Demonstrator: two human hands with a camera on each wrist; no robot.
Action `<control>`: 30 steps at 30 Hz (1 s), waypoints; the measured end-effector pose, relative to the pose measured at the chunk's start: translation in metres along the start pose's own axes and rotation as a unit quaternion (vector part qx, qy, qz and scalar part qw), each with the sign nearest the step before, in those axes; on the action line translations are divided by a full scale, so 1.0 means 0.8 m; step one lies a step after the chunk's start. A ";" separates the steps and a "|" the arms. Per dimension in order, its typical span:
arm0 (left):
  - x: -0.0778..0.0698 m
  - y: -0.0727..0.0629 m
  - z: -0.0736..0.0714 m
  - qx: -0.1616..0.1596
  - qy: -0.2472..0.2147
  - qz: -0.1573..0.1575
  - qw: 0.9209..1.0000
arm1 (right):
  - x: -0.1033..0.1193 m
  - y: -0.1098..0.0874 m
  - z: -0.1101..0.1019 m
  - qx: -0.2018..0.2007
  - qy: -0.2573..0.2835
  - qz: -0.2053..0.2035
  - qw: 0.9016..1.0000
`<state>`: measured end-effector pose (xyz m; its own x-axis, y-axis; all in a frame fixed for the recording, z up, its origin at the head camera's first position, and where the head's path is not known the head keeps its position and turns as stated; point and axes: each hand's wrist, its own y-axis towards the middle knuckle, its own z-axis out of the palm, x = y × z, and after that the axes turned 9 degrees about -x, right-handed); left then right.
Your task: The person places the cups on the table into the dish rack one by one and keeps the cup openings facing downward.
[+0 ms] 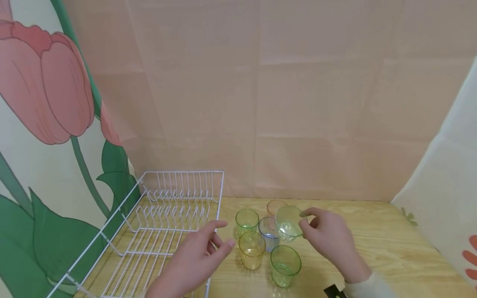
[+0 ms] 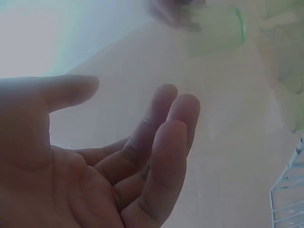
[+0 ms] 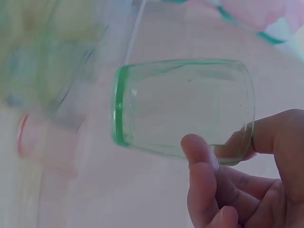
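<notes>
My right hand (image 1: 329, 240) pinches the rim of a pale green glass (image 3: 180, 109), which hangs above the table among other glasses. In the right wrist view the thumb and fingers grip its wall near the mouth. My left hand (image 1: 195, 254) holds nothing; its fingers are loosely bent, as the left wrist view also shows. Closest to it stands a yellow glass (image 1: 251, 252). Behind that is a light green glass (image 1: 247, 221), with a blue glass (image 1: 269, 236) beside it. A darker green glass (image 1: 285, 267) stands in front, and a pink glass (image 1: 275, 205) is partly hidden at the back.
A white wire dish rack (image 1: 149, 252) stands on the left of the wooden table (image 1: 391, 248), its right edge beside my left hand. A beige cloth (image 1: 257, 103) hangs behind, and a tulip-printed cloth (image 1: 48, 103) covers the left side.
</notes>
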<state>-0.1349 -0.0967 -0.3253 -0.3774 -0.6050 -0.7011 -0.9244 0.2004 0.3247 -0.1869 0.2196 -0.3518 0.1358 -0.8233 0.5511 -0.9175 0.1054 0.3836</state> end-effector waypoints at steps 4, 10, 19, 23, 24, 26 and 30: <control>-0.007 0.000 0.005 0.012 -0.017 0.000 1.000 | 0.029 -0.012 -0.001 0.004 0.039 -0.015 0.999; -0.017 0.001 0.008 0.034 -0.063 0.011 0.997 | 0.061 -0.029 0.002 -0.004 0.076 -0.036 0.996; -0.017 0.001 0.020 0.084 -0.114 -0.023 0.990 | 0.087 -0.046 0.010 0.013 0.116 -0.054 0.992; -0.017 0.002 0.022 0.092 -0.108 -0.027 0.990 | 0.090 -0.049 0.011 0.024 0.118 -0.060 0.991; -0.016 0.003 0.022 0.090 -0.105 -0.025 0.990 | 0.091 -0.049 0.011 0.025 0.118 -0.062 0.991; -0.016 0.004 0.022 0.087 -0.100 -0.018 0.991 | 0.091 -0.049 0.011 0.024 0.114 -0.064 0.991; -0.015 0.005 0.023 0.086 -0.099 -0.004 0.991 | 0.091 -0.050 0.012 0.018 0.110 -0.072 0.991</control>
<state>-0.1350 -0.0749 -0.3273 -0.3583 -0.4477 -0.8193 -0.9166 0.3356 0.2175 -0.1442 0.1506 -0.3340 0.3416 -0.6863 0.6421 -0.8945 -0.0278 0.4462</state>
